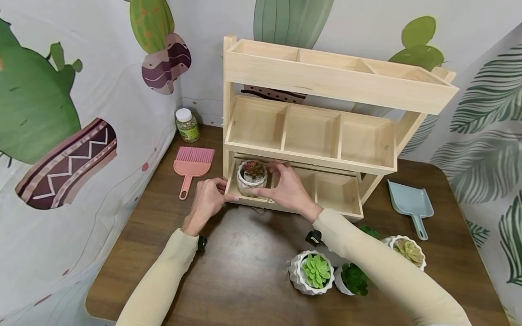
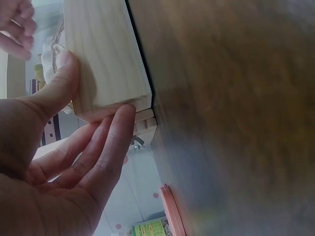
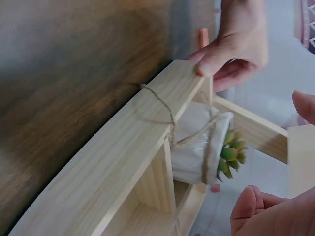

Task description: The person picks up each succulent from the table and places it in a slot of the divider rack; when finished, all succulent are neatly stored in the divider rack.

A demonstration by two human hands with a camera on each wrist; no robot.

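The potted succulent (image 1: 250,179) stands upright in the bottom-left compartment of the wooden shelf (image 1: 334,86), with twine (image 3: 207,152) round its pot and a strand draped over the shelf's front board (image 3: 113,147). It sits just left of your right hand (image 1: 290,188), which looks the nearer, thumb and fingers spread wide with nothing held, while your left hand (image 1: 208,197) grips the shelf's bottom-left corner. The pink brush (image 1: 191,168) and jar (image 1: 188,127) are left of the shelf, the blue dustpan (image 1: 412,200) right of it, other potted plants (image 1: 314,271) before its right half.
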